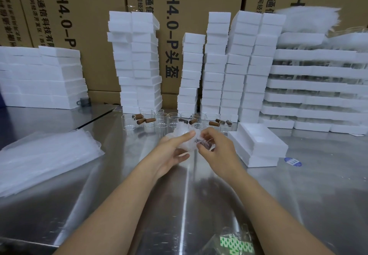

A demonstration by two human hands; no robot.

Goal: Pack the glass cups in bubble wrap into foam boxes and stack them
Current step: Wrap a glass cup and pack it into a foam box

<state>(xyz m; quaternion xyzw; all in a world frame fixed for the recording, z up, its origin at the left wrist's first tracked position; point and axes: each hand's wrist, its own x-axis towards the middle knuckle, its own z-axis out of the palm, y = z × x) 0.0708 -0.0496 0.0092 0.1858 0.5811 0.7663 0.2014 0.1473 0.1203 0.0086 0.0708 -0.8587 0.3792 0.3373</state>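
Observation:
Above the middle of the metal table, both hands hold a glass cup wrapped in bubble wrap (186, 138). My left hand (175, 151) cups it from below and the left, thumb pressed on top. My right hand (214, 147) pinches the wrap on its right side, where the cup's brown handle shows through. An open foam box (258, 145) lies just right of my hands. Behind my hands stands a row of several bare glass cups with brown wooden handles (157, 120).
A pile of bubble wrap sheets (43, 155) lies at the left. Tall stacks of foam boxes (137, 61) (237, 65) line the back, with low stacks at far left (41, 77) and foam trays of glassware at right (314, 87). Cardboard cartons stand behind. A green-dotted sheet (237, 243) lies near the front edge.

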